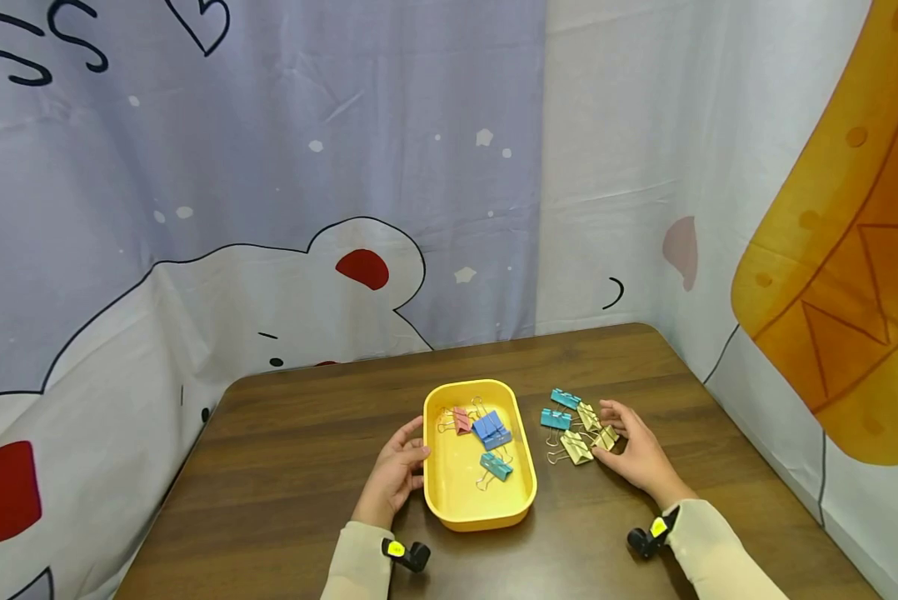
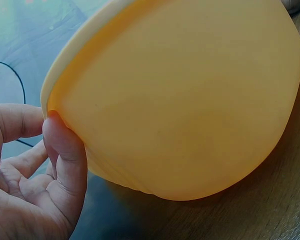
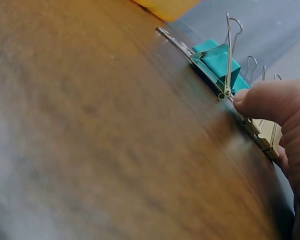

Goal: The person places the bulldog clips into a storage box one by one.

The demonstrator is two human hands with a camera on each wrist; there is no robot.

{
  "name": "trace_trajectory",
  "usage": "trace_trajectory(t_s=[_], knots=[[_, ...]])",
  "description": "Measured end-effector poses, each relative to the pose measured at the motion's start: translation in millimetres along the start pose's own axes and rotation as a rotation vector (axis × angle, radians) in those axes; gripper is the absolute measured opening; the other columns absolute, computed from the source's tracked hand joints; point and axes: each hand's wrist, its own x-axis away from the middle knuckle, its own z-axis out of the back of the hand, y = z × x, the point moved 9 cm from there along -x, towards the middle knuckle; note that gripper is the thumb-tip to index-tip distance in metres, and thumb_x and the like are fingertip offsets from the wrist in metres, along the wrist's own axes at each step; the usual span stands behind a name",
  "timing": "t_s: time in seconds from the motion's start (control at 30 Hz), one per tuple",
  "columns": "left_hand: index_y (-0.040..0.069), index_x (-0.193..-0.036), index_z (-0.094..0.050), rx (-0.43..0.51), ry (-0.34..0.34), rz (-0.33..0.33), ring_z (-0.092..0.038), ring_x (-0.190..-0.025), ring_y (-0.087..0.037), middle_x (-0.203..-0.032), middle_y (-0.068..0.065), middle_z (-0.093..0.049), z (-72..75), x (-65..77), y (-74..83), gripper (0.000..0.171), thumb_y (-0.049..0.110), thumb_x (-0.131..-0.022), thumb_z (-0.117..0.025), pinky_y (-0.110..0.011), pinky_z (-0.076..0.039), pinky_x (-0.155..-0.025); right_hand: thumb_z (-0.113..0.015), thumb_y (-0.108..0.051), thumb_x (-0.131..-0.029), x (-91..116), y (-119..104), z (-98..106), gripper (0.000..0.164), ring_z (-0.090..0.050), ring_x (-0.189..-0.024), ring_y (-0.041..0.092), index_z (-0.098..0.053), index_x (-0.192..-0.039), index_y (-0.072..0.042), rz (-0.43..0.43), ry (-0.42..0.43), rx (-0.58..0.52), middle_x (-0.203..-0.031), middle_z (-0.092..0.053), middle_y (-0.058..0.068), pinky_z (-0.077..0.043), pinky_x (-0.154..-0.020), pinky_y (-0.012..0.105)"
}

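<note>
My left hand (image 1: 398, 468) grips the left rim of a yellow plastic tray (image 1: 449, 502), thumb inside the rim and fingers outside. Inside the tray lie a pink binder clip (image 1: 461, 421), blue binder clips (image 1: 491, 430) and a teal binder clip (image 1: 496, 467). My right hand (image 1: 639, 454) is at the right end of a loose group of binder clips, thumb and fingers spread about a pale yellow clip (image 1: 606, 438). Its thumb (image 3: 257, 100) reaches over the clips in the right wrist view. Nearby are more pale yellow clips (image 1: 576, 447) and teal clips (image 1: 556, 419).
The brown wooden table (image 1: 306, 450) carries everything. Behind it and along the right side hangs a printed curtain (image 1: 479, 208). Black wrist cameras with yellow marks are strapped to both wrists. The clip group sits just right of the tray.
</note>
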Motion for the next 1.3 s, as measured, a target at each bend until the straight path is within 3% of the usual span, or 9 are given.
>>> trace_trajectory(t_s=[0.2, 0.43, 0.7, 1.3], knots=[[0.005, -0.160, -0.041, 0.006, -0.006, -0.001, -0.067, -0.080, -0.015, -0.109, -0.010, -0.062, -1.1, 1.6, 1.8, 0.063, -0.007, -0.100, -0.056, -0.032, -0.063, -0.061, -0.089, 0.011, -0.075, 0, -1, 1, 0.084, -0.062, -0.117, 0.044, -0.047, -0.148, 0.006, 0.002, 0.011, -0.004, -0.129, -0.061, 0.025, -0.041, -0.100, 0.006], [0.006, -0.160, -0.042, 0.008, -0.007, 0.007, -0.066, -0.080, -0.015, -0.109, -0.009, -0.062, -1.8, 1.4, 1.5, 0.063, -0.007, -0.100, -0.057, -0.032, -0.063, -0.061, -0.088, 0.013, -0.074, 1, -2, 5, 0.081, -0.065, -0.116, 0.044, -0.050, -0.145, 0.005, -0.008, 0.030, -0.007, -0.130, -0.063, 0.026, -0.047, -0.099, 0.012], [0.005, -0.160, -0.040, 0.003, -0.020, 0.001, -0.066, -0.082, -0.015, -0.110, -0.010, -0.062, -3.0, 2.7, 2.9, 0.063, -0.007, -0.100, -0.056, -0.032, -0.063, -0.061, -0.084, 0.017, -0.073, 1, -7, 12, 0.078, -0.066, -0.113, 0.047, -0.051, -0.144, 0.006, 0.010, 0.045, -0.033, -0.126, -0.065, 0.026, -0.042, -0.098, 0.007], [0.005, -0.160, -0.041, -0.011, -0.008, -0.001, -0.067, -0.082, -0.017, -0.112, -0.012, -0.062, -1.5, 2.3, 2.6, 0.063, -0.006, -0.100, -0.058, -0.035, -0.064, -0.064, -0.081, 0.019, -0.074, -14, -26, 39, 0.082, -0.064, -0.113, 0.039, -0.050, -0.147, -0.001, 0.042, 0.068, -0.009, -0.125, -0.067, 0.020, -0.046, -0.097, 0.013]])
